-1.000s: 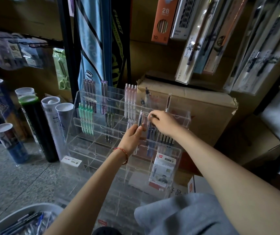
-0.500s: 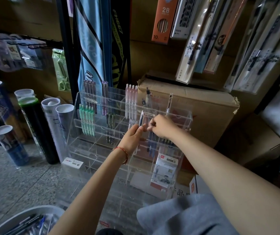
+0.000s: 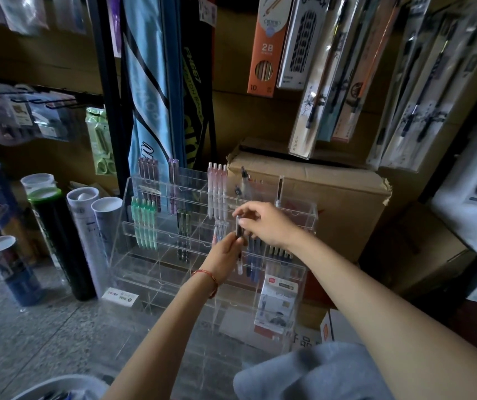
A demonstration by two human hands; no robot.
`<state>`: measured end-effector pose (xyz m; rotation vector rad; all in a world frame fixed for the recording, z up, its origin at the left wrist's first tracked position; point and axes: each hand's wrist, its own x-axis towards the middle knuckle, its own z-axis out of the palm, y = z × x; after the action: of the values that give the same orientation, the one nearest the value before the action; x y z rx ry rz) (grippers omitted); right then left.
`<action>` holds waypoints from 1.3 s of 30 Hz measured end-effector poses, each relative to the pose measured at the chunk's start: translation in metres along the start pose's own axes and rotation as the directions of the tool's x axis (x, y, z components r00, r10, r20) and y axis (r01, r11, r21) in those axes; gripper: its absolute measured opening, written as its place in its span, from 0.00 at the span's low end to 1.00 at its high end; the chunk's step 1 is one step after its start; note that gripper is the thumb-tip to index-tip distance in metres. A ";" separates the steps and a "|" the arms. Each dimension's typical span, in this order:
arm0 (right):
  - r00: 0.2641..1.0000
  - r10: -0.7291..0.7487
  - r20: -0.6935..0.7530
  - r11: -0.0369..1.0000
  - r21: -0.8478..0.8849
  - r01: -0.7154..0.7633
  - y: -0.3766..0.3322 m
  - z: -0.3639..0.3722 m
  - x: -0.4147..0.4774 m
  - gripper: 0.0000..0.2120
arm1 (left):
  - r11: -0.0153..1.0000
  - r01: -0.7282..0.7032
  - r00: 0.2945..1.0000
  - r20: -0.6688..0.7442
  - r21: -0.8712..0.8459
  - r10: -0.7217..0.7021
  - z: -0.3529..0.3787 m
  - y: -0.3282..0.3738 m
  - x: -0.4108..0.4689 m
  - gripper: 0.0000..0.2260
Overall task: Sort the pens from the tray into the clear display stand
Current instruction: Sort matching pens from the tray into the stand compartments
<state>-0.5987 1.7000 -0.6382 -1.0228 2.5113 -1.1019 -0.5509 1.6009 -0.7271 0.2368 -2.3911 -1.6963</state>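
While both hands are working before the stand, left hand is gripping a pen upright, right hand is pinching its top

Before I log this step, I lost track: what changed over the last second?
The right hand drew back slightly from the clear display stand and now pinches the top of the pen that the left hand holds upright. The left hand kept its grip; the shelved pens stayed put.
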 end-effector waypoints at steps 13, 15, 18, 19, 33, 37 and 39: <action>0.886 0.026 -0.463 0.982 0.177 0.063 -0.001 -0.023 0.013 0.14 | 1.000 0.007 1.000 0.005 0.018 -0.007 -0.006 0.007 -0.003 0.17; 0.772 -0.048 -0.633 0.972 0.150 0.183 -0.004 -0.030 0.014 0.11 | 1.000 0.021 1.000 -0.003 -0.015 -0.021 -0.007 0.006 -0.001 0.14; 0.733 -0.146 -0.664 0.966 0.064 0.250 -0.001 -0.025 0.016 0.10 | 1.000 0.009 0.999 -0.044 -0.022 -0.010 -0.006 0.004 0.000 0.11; 0.775 -0.156 -0.612 0.974 0.037 0.225 0.003 -0.019 0.017 0.10 | 1.000 -0.018 0.998 -0.068 0.012 0.018 -0.005 0.004 -0.001 0.11; 0.990 -0.020 -0.136 0.982 -0.187 -0.006 0.032 0.007 0.026 0.09 | 0.675 -0.060 0.985 -0.068 0.735 0.161 0.007 -0.008 -0.017 0.31; 0.995 -0.014 -0.101 0.960 -0.279 -0.015 0.030 0.006 0.031 0.10 | 0.718 -0.028 0.989 -0.083 0.696 0.119 0.006 -0.005 -0.015 0.31; 0.996 0.001 -0.089 0.945 -0.324 -0.030 0.029 0.004 0.032 0.10 | 0.713 -0.024 0.990 -0.082 0.701 0.114 0.005 -0.005 -0.015 0.31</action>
<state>-0.6351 1.6897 -0.6590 -1.0493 2.8331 -0.7552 -0.5375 1.6074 -0.7347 0.3353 -2.7873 -0.6286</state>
